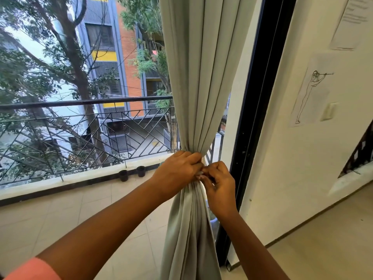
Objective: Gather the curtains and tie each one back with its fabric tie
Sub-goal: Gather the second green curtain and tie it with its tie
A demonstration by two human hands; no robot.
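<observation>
A person's two hands meet at the narrowed waist of a pale grey-green curtain, which hangs gathered in deep folds beside the black door frame of a balcony opening. The left hand wraps around the bunched fabric from the left, its fingers curled tight over the gather. The right hand comes in from the right, just beside the left and touching it, with its fingers bent inward and pinching at a small pale piece of cloth, apparently the fabric tie, at the point where the two hands join. Most of the tie is hidden under the hands, so how it runs around the curtain cannot be told. Below the hands the curtain spreads again and falls to the tiled floor. Beyond the glass stand a black metal railing, two small dark pots on the ledge, trees and an orange-brick building. A line drawing is fixed to the white wall at right.
</observation>
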